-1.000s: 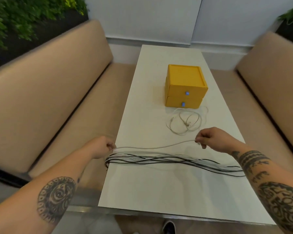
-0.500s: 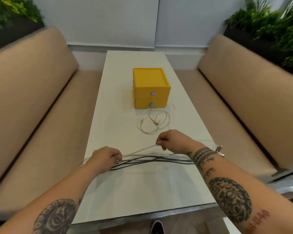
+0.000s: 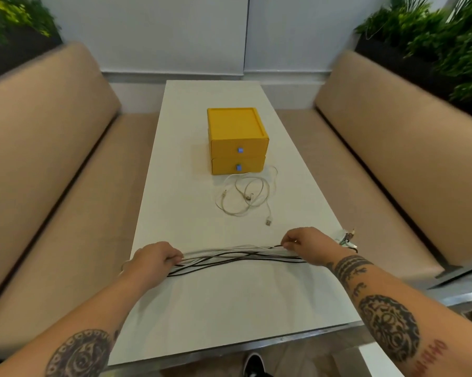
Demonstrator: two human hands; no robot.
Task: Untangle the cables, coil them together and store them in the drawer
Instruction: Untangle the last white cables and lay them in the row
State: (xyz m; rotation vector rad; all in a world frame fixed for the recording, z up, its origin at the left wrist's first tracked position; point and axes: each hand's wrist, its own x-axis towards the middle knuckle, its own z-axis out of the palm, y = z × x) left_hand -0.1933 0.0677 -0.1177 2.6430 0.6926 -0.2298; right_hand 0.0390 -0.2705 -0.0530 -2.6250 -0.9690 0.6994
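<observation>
A bundle of black and white cables lies stretched across the white table in front of me. My left hand grips the bundle's left end, fingers curled round it. My right hand pinches the strands at the right; several plug ends stick out past its wrist near the table's right edge. A loose white cable with a USB plug lies tangled farther back. Behind it stands a yellow box with two shut drawers, each with a blue knob.
Tan padded benches run along both sides of the table. Green plants stand behind the backrests. The table's near edge has a metal rim, and a dark shoe shows below it.
Both hands have come down onto the cable bundle; the single white cable held between them now lies in with the bundle. The camera view has swung and now faces the table squarely.
</observation>
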